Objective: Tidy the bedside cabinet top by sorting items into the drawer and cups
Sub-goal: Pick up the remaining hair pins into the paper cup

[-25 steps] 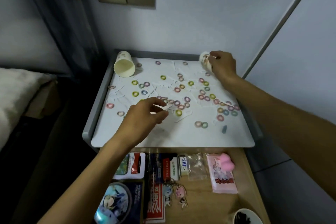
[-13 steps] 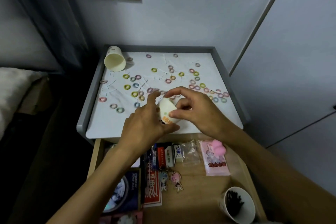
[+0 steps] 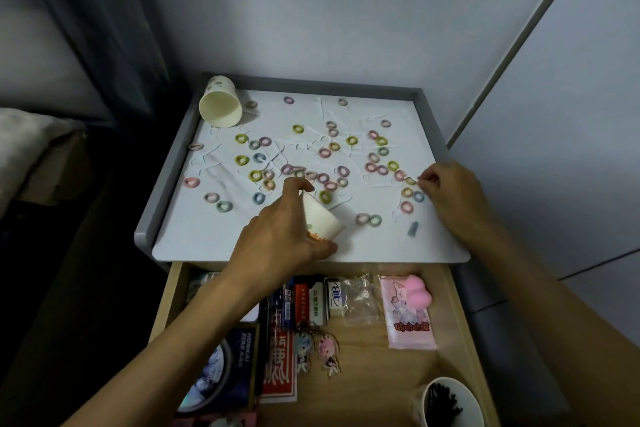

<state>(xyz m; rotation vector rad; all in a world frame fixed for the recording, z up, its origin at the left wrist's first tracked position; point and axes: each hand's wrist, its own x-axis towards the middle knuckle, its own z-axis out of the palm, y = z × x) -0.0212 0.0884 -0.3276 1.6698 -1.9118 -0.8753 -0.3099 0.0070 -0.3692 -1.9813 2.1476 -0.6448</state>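
The white cabinet top [image 3: 194, 239] is strewn with several small coloured hair rings [image 3: 325, 152] and thin white sticks. My left hand [image 3: 284, 236] grips a white paper cup [image 3: 320, 218] near the front edge, tilted with its mouth toward the back. My right hand [image 3: 450, 198] is at the right edge, fingertips pinching at a ring [image 3: 410, 180] there. A second paper cup [image 3: 221, 104] lies on its side at the back left corner. Below, the wooden drawer [image 3: 374, 378] stands open.
The drawer holds cards, booklets, two keychain figures [image 3: 317, 352], a pink packet [image 3: 408, 319], a clear bag and a cup of dark sticks [image 3: 446, 402] at the front right. A grey rim [image 3: 166, 177] edges the top. The wall stands behind, a bed to the left.
My right hand let go of the cup and moved to the right edge of the top. My left hand now holds the cup alone, set lower on the surface.
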